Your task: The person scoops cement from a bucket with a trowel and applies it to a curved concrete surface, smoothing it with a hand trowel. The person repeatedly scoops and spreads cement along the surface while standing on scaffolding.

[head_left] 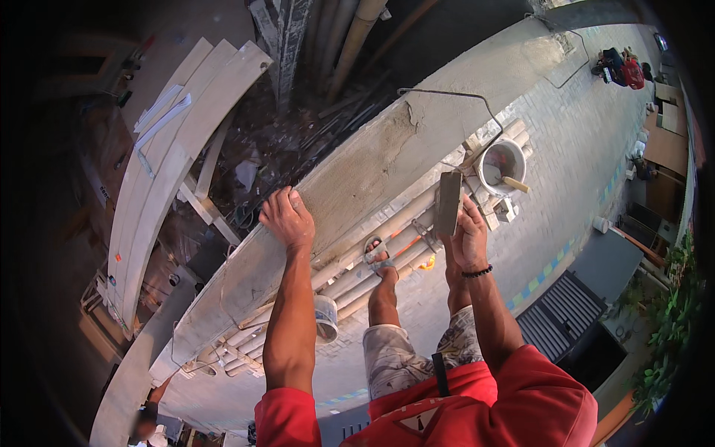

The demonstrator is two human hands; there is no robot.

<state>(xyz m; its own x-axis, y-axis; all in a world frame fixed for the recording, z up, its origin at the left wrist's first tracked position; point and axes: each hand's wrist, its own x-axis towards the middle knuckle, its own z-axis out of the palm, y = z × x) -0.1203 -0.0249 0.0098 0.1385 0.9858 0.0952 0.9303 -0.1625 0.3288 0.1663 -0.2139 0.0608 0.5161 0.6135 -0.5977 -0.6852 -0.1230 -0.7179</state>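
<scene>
A long grey concrete wall runs diagonally across the view, its top rough and partly plastered. My left hand is curled over the wall's far edge, gripping it. In my right hand is a plastering trowel with a flat rectangular blade, held upright on the near side of the wall; its handle is hidden by my fingers. Beyond the trowel stands a white bucket with grey material inside and a wooden-handled tool leaning in it.
Bamboo poles form a platform beneath my sandalled feet. A second bucket hangs or stands beside them. Bent metal rods stick out over the wall. Long boards lie left, above a dark, debris-strewn drop. Paved ground lies far below, right.
</scene>
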